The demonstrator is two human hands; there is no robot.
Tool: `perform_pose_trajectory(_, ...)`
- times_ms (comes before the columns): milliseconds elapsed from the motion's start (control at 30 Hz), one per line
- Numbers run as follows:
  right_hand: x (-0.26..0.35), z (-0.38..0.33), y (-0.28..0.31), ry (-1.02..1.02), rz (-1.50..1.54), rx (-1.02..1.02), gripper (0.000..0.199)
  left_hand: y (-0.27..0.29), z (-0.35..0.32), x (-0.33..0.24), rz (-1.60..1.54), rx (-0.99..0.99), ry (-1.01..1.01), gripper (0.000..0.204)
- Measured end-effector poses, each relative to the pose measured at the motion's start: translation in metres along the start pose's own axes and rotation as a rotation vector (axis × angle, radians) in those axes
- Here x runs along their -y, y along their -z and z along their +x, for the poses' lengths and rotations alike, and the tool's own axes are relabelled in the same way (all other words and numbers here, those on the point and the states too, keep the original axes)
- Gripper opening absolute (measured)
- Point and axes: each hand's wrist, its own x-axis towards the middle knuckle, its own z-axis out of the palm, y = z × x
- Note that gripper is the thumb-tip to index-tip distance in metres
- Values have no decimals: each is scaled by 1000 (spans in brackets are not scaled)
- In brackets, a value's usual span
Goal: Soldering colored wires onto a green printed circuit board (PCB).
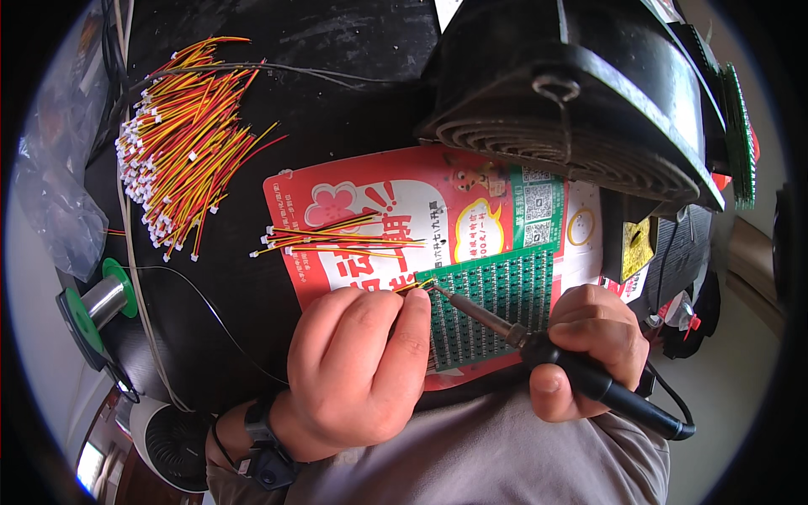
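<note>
**Soldering iron tip at near-left corner of green board, wire lead held to it**

Head view (only view). Left hand (358, 370): grip pinched narrow on a short wire lead (414, 286), thumb and forefinger closed, lead ends poking out far-right toward the board corner. Right hand (589, 337): grip wrapped fully round the black handle of the soldering iron (539, 345), thumb pressed along the near side.

Iron: long axis runs diagonally, handle near-right, metal tip far-left. Tip points at the far-left corner of the green circuit board (497, 303), meeting the lead ends there; whether it touches the pad proper is too small to tell. Its cord trails off near-right.

Board lies on a red and white printed sheet (353, 210) on the dark counter (219, 278), centre of scene, just beyond both hands. A small bundle of cut wires (337, 237) lies on the sheet to the left; a large pile of red and yellow wires (181, 143) sits far-left. Solder spool (97, 301), green flanges, at the left edge. Black fan housing (581, 93) far-right.

Risks, as judged:
- Left fingertips sit very near the hot tip; a small slip along the lead could burn them
- Lead is short and held by pinch alone, so it could shift off the pad while the joint is molten
- Tip dwelling too long could bridge neighbouring pads, which are closely spaced
- Printed sheet under the board could scorch if the tip slides off the edge
</note>
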Motion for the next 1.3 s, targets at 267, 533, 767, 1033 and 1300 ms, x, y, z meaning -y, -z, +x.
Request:
perform_pose_trajectory(267,1,-4,2,10,32,-101,39,-1,-1,1,8,-6,-12,29)
perform_pose_trajectory(533,0,-7,-2,47,36,-163,36,-3,-2,5,18,-14,-55,26)
perform_pose_trajectory(767,3,-14,0,38,45,-216,36,22,9,9,67,-154,-15,23)
perform_pose_trajectory(1033,2,-17,4,25,25,-227,34,65,7,39,179,-52,390,19)
perform_pose_trajectory(1300,3,-19,2,32,4,-241,34,57,3,40,125,-16,364,19)
